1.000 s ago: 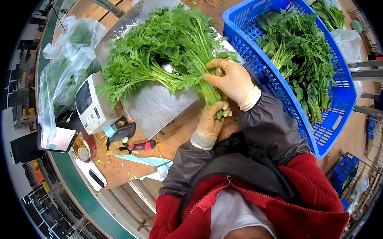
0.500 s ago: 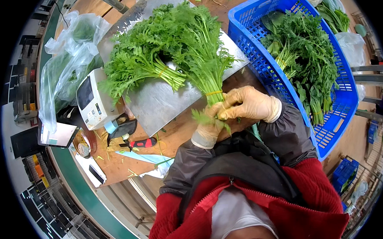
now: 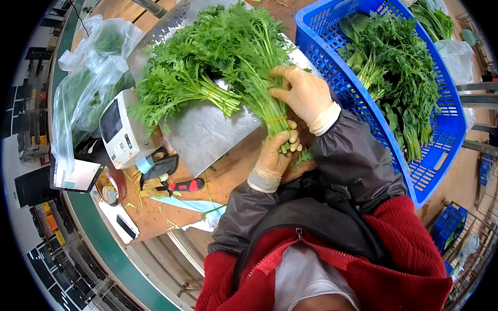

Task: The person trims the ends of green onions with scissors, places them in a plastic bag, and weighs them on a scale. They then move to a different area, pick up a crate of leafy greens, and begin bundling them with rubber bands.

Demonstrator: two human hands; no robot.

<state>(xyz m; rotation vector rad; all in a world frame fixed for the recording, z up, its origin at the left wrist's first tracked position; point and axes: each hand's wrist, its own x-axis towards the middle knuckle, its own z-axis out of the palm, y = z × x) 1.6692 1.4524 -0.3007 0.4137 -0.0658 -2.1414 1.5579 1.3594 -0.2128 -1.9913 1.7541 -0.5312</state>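
Note:
My left hand, in a cream glove, is wrapped round the stem ends of a bunch of chrysanthemum greens. A yellow band circles those stems just above my fingers. My gloved right hand is at the bunch's right side, thumb and forefinger apart and touching the outer leaves. A second banded bunch of chrysanthemum greens lies to the left on a metal plate. Beside my left hand, a loose leafy sprig sits near the table's front edge.
A blue plastic crate with several bunches of greens stands on the right. To the left are a white label printer, clear plastic bags, a red-and-black handled tool, a tablet and a phone.
My right hand has moved up from the stem ends to the leaves, its fingers opening. The loose sprig that was at my left hand is now lower right of it. My left hand still grips the stems.

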